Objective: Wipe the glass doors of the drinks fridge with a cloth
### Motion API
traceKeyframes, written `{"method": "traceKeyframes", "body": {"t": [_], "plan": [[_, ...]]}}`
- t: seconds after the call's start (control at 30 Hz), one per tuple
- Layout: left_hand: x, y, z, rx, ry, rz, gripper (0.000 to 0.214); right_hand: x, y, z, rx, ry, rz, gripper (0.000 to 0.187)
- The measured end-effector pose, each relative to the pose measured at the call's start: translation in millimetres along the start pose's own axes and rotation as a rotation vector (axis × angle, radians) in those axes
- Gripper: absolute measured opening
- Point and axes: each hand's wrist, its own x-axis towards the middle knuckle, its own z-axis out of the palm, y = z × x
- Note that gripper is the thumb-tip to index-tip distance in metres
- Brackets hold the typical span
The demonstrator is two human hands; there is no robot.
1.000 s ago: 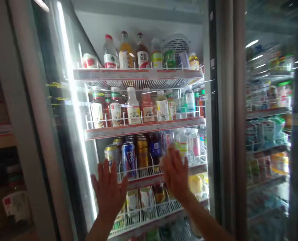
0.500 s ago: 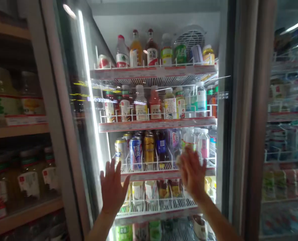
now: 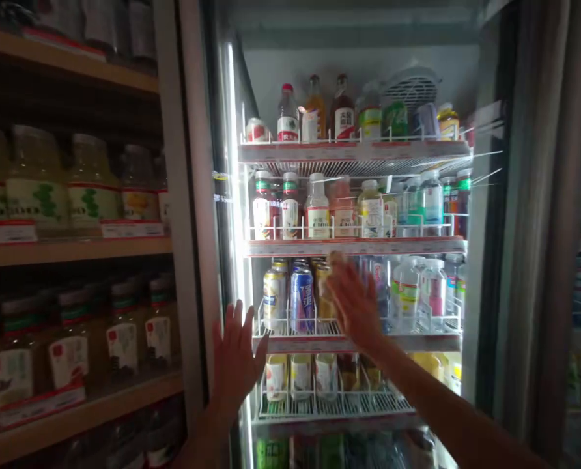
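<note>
Lit Drinks Cooler, Two Bare Hands Before It

Left hand [image 3: 236, 355]: one, fingers spread and pointing upward, back toward the viewer, at the lower left before the light strip [image 3: 236, 189].

Right hand [image 3: 357, 309]: one, fingers extended up and to the left, thumb apart, motion-blurred, in front of the third shelf [image 3: 417, 343].

Pale patch [image 3: 338, 259]: one, at the right hand's fingertips, just below the second shelf's price rail [image 3: 393, 245] as seen (too blurred to name; whether pinched or merely touched, cannot tell).

Cooler [image 3: 359, 62]: upright, white inside, between metal frames. Whether either hand touches glass cannot be told.

Third shelf, left to right: white-and-gold can [image 3: 273, 296]; blue can [image 3: 301, 301]; gold can [image 3: 324, 293], partly behind the right hand; clear bottles [image 3: 409, 296] toward the right.

Top shelf: assorted bottles, including a red-capped bottle [image 3: 287, 116].

At left, outside the cooler: wooden shelves [image 3: 75, 253] bearing rows of bottles in dimmer light.
</note>
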Motion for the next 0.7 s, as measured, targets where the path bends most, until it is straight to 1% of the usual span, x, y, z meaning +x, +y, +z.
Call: {"method": "traceKeyframes", "body": {"t": [0.07, 0.1, 0.13, 0.17, 0.23, 0.27, 0.3, 0.37, 0.4, 0.43, 0.47, 0.53, 0.57, 0.6, 0.67, 0.7], "plan": [[1.3, -9.3, -1.0, 0.001, 0.011, 0.048, 0.065, 7.8, -10.8, 4.0, 0.065, -0.123, -0.327, 0.046], [2.1, -12.6, -1.2, 0.003, 0.018, 0.073, 0.064, 14.2, -15.2, 5.9, 0.074, -0.153, -0.406, 0.044], [2.9, -15.2, -1.3, 0.007, 0.024, 0.091, 0.063, 22.8, -18.1, 7.5, 0.06, -0.151, -0.393, 0.043], [3.9, -17.2, -1.4, 0.013, 0.028, 0.104, 0.063, 32.8, -19.7, 8.9, 0.027, -0.121, -0.301, 0.043], [5.9, -20.5, -2.0, 0.018, 0.035, 0.13, 0.062, 53.0, -21.0, 10.9, -0.039, -0.041, -0.07, 0.045], [7.1, -21.9, -2.6, 0.018, 0.039, 0.141, 0.061, 61.1, -21.9, 11.7, -0.044, -0.024, -0.053, 0.046], [8.8, -23.4, -3.3, 0.018, 0.044, 0.152, 0.061, 67.4, -23.2, 12.4, -0.028, -0.038, -0.129, 0.045], [15.0, -26.0, -5.4, 0.014, 0.055, 0.158, 0.06, 77.1, -25.7, 14.0, 0.023, -0.119, -0.41, 0.043], [20.3, -27.0, -6.9, 0.014, 0.064, 0.148, 0.06, 82.4, -26.2, 14.8, 0.031, -0.145, -0.497, 0.042], [27.6, -27.5, -8.6, 0.013, 0.08, 0.135, 0.059, 88.9, -25.8, 15.7, 0.02, -0.14, -0.494, 0.041], [36.9, -27.7, -10.5, 0.012, 0.1, 0.123, 0.059, 96.4, -24.8, 16.7, -0.007, -0.114, -0.403, 0.042], [60.6, -26.9, -14.7, 0.004, 0.15, 0.093, 0.058, 112.3, -22.8, 18.5, -0.056, -0.029, -0.145, 0.045], [74.1, -26.4, -16.7, -0.004, 0.179, 0.073, 0.058, 119.2, -22.6, 19.5, -0.057, -0.006, -0.104, 0.047], [87.8, -26.0, -18.7, -0.012, 0.208, 0.049, 0.057, 125.0, -23.1, 20.5, -0.04, -0.007, -0.155, 0.048], [113.5, -26.7, -21.7, -0.028, 0.252, -0.007, 0.056, 135.4, -25.1, 23.0, 0.008, -0.053, -0.384, 0.049], [124.4, -27.9, -22.7, -0.034, 0.268, -0.028, 0.055, 141.2, -26.0, 24.3, 0.021, -0.072, -0.452, 0.048]]}}
